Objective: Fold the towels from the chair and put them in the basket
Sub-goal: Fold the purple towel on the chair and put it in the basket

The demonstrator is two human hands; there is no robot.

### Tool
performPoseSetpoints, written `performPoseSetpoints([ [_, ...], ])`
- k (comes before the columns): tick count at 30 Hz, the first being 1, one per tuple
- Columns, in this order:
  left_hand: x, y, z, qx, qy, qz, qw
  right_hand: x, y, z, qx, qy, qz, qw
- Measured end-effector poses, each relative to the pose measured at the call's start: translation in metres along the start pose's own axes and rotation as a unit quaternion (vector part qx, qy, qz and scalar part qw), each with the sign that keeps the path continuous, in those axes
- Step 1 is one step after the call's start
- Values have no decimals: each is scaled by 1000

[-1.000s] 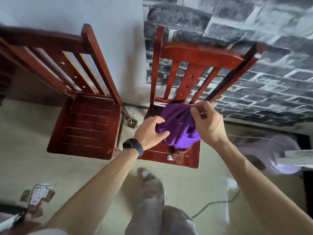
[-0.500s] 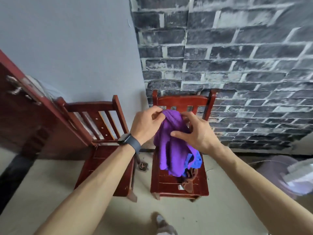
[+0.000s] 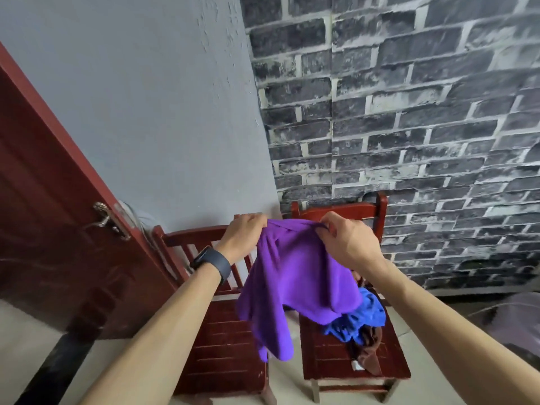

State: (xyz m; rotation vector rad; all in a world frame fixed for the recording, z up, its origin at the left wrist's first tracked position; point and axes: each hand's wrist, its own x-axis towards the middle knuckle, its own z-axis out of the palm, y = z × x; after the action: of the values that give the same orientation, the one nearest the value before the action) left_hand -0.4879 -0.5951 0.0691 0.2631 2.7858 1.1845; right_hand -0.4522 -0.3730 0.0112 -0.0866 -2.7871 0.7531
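L hand [image 3: 244, 232] & R hand [image 3: 346, 239] both grip soft purple fleece towel [image 3: 295, 282] by top edge, hanging above red wooden chair [image 3: 377, 372] w/ crumpled blue towel [image 3: 361, 317] on seat.

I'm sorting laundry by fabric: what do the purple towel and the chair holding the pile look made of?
The purple towel looks like microfibre or fleece: matte, fuzzy, hanging in limp folds. The red-brown slatted chair looks like varnished wood: glossy sheen, separate seat slats.
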Motion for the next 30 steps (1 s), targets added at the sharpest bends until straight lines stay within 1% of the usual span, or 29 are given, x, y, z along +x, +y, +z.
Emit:
performPoseSetpoints([
  [2, 0, -8, -12, -49, -10, -15, 999, 1, -21, 5, -35, -48, 32, 998],
  [4, 2, -22, -23, -50, -55, -30, 997, 3, -41, 12, -39, -99, 60, 993],
  [6, 4, -42, -34, -40, -113, -13, 993, 7, -59, 19, -36, -126, 72, 989],
  [8, 4, -60, -43, -52, -170, -2, 984, 13, -75, 22, -39, -116, 81, 989],
  [10, 6, -74, -47, -34, -214, 0, 976, 17, -89, 25, -34, -97, 85, 991],
  [12, 9, -84, -44, 13, -236, 16, 972, 18, -100, 33, -4, -73, 77, 994],
  [13, 10, -86, -41, 12, -241, 14, 970, 17, -103, 37, 25, -57, 69, 996],
  [14, 11, -86, -39, -12, -242, 4, 970, 15, -104, 40, 61, -42, 64, 995],
  [15, 10, -83, -37, -63, -242, -14, 968, 12, -103, 45, 110, -34, 62, 991],
  [16, 10, -80, -34, -135, -241, -37, 960, 5, -101, 49, 165, -36, 65, 984],
  [18, 9, -73, -28, -292, -237, -78, 923, -18, -92, 62, 281, -39, 83, 955],
  [19, 9, -71, -25, -347, -232, -92, 904, -33, -83, 72, 324, -23, 115, 939],
  [20, 8, -71, -22, -382, -223, -105, 891, -51, -73, 85, 350, 3, 170, 921],
  [22, 6, -70, -15, -418, -216, -132, 873, -92, -47, 112, 369, 61, 299, 878],
  [23, 3, -70, -10, -425, -218, -147, 866, -112, -34, 123, 366, 62, 354, 859],
  [24, 1, -71, -5, -426, -221, -163, 862, -130, -24, 132, 358, 43, 386, 849],
  [26, -5, -67, 4, -419, -232, -183, 859, -157, -4, 152, 369, -34, 410, 833],
  [28, -11, -62, 13, -423, -234, -189, 855, -169, 9, 166, 410, -96, 423, 802],
  [30, -16, -56, 21, -432, -238, -188, 850, -170, 21, 177, 468, -96, 422, 770],
])
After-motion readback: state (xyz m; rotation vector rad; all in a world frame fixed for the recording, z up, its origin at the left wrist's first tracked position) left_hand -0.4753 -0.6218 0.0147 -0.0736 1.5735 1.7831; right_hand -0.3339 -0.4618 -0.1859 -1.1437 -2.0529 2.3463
